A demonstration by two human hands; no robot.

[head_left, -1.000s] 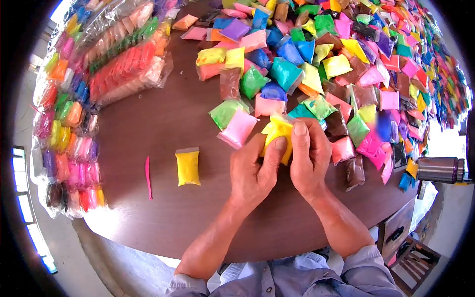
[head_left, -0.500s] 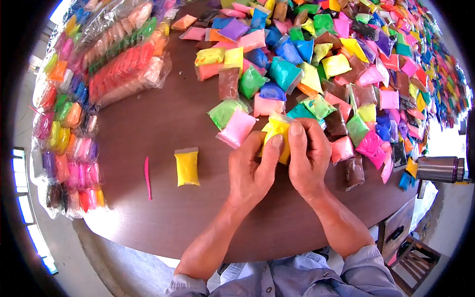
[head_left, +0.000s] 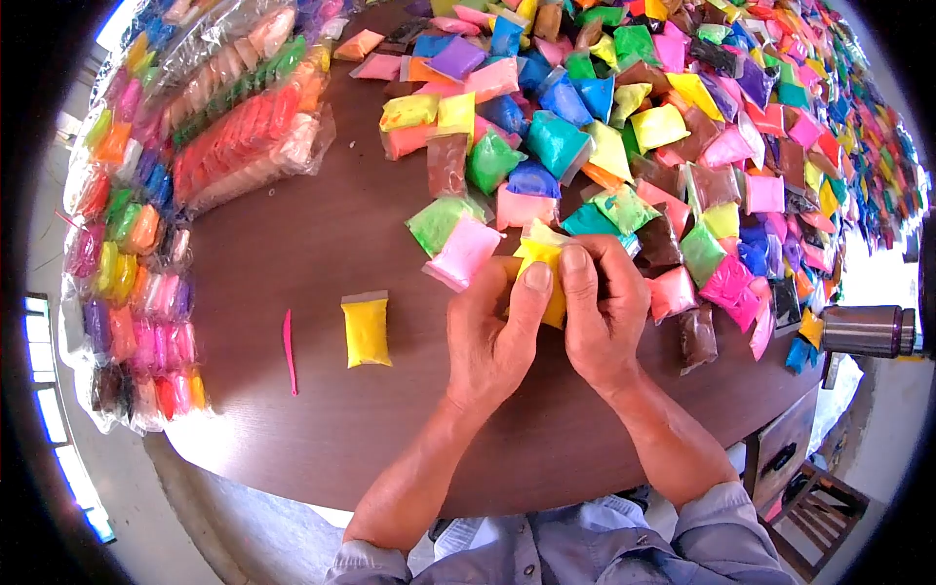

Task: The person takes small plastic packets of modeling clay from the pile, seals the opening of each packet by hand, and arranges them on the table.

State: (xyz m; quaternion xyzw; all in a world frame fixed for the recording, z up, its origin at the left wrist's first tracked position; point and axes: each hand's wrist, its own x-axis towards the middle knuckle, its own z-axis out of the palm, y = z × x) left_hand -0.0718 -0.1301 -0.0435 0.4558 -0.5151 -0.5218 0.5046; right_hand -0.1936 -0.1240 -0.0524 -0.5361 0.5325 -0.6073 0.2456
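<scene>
Between my two hands is a small clear packet of yellow clay-like material [head_left: 542, 255], its top edge pointing away from me. My left hand [head_left: 495, 317] grips its left side, thumb on top and fingers curled beneath. On the other side my right hand [head_left: 600, 302] pinches it the same way, the two thumbs almost side by side. The packet's lower part is partly covered by the thumbs. A second yellow packet [head_left: 367, 331] lies flat on the table, left of my hands. Farther left lies a thin pink plastic tool [head_left: 290, 353].
A large heap of loose colourful packets [head_left: 673, 127] spreads over the back and right of the brown table [head_left: 292, 439]. Clear bags of sorted packets [head_left: 249, 146] line the left side. A metal flask-like cylinder [head_left: 863, 331] is at the right edge, with a wooden stool [head_left: 819, 517] below.
Both hands have shifted very slightly left with the yellow packet, and the thumbs have moved a little on it. The grip stays on; the other things look the same.
</scene>
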